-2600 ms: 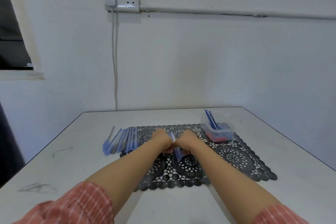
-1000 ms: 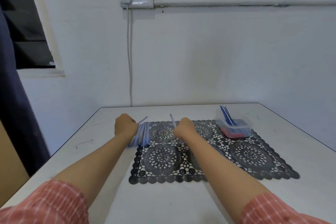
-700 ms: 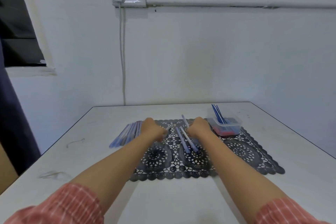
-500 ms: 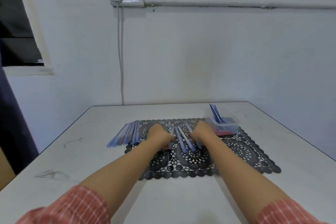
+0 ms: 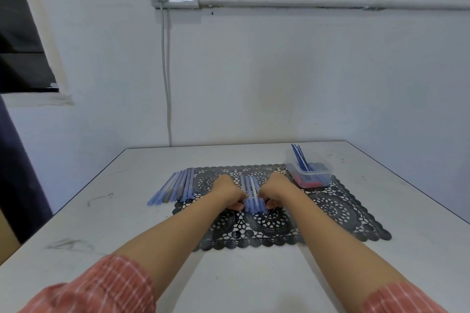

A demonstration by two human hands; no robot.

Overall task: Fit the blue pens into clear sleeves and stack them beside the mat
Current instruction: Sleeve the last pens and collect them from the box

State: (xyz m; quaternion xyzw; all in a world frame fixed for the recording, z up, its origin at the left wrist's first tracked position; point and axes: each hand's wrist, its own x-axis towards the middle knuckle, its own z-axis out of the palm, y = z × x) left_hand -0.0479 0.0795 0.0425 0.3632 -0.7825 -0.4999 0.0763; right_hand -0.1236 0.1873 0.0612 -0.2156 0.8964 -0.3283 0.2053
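We square the pen bundle (image 5: 251,197) mid-frame, left hand (image 5: 229,192) and right hand (image 5: 277,189) seemingly clasping it; next, single one out.

Black lacy mat (image 5: 330,211), pale-blue pens (image 5: 250,187) (red-checked cuffs (image 5: 106,287)).

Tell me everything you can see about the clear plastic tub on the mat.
The tub is a small, clear plastic box, rectangular with rounded corners and no lid. It stands upright on the far right corner of the black lace mat. Thin blue sticks lean out of it toward the left, and something red lies on its bottom. Nothing else touches it.
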